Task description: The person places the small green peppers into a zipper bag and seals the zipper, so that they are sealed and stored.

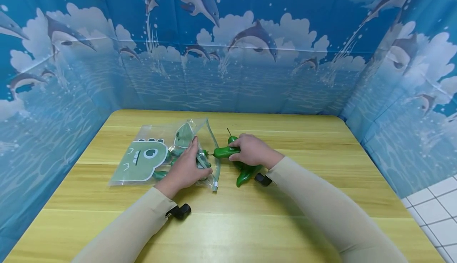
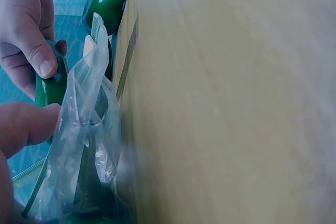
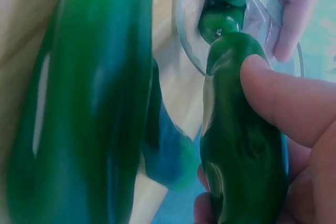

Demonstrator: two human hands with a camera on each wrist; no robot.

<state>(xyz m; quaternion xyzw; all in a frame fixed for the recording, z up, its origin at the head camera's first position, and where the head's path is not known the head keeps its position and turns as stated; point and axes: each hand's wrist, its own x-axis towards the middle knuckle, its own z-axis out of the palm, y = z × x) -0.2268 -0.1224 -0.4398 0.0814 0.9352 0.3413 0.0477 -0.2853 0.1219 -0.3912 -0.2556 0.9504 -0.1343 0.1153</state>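
A clear zip bag (image 1: 143, 164) with a green cartoon monster print lies on its side, its mouth facing right. My left hand (image 1: 185, 169) grips the bag near that mouth, thumb toward me. Several green peppers (image 3: 218, 24) show inside the plastic. Between thumb and fingers my right hand (image 1: 251, 150) holds a long green pepper (image 1: 225, 152), its stem pointing left at the bag's opening. In the right wrist view this held pepper (image 3: 241, 129) faces the opening. More loose green peppers (image 1: 244, 177) lie under and beside the right hand, which partly hides them.
The wood-grain table (image 1: 228, 231) carries the bag and peppers. A blue dolphin-print curtain (image 1: 228, 80) hangs behind it and along both sides. White floor tiles (image 1: 440, 195) show at the right. Each wrist bears a small black camera (image 1: 183, 211).
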